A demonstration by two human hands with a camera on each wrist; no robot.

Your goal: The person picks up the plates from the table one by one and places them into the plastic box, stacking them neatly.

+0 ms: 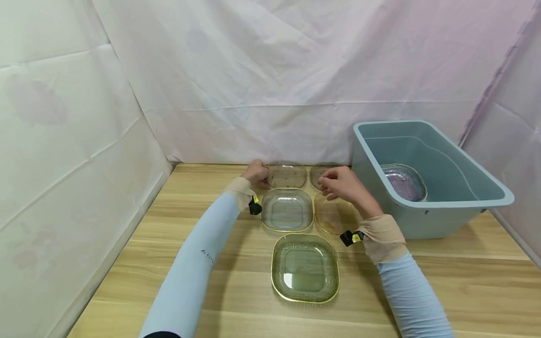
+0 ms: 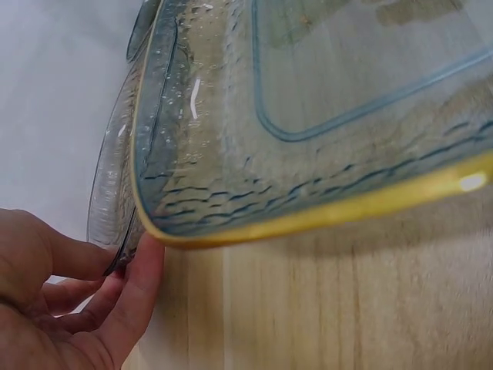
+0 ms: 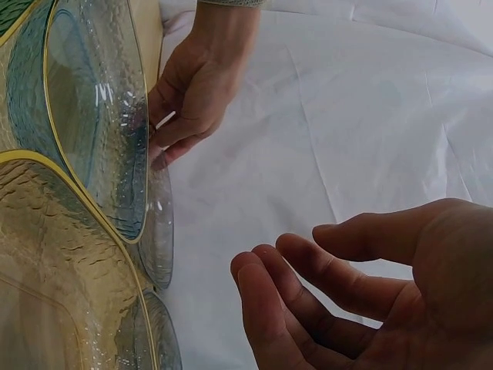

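Observation:
Five square glass plates lie on the wooden table (image 1: 444,291). At the back, my left hand (image 1: 258,172) pinches the left edge of a clear plate (image 1: 287,176); the left wrist view shows its fingers (image 2: 115,293) curled at that plate's rim (image 2: 112,200). My right hand (image 1: 338,183) hovers with relaxed fingers over the second clear plate (image 1: 321,171) and holds nothing; its empty palm shows in the right wrist view (image 3: 308,262). In front lie a blue-tinted plate (image 1: 287,210), an amber plate (image 1: 334,218) and a green plate (image 1: 305,267), all gold-rimmed.
A blue-grey plastic tub (image 1: 444,220) stands at the right of the table with a purple glass plate (image 1: 403,182) inside it. White cloth walls close in the left, back and right sides.

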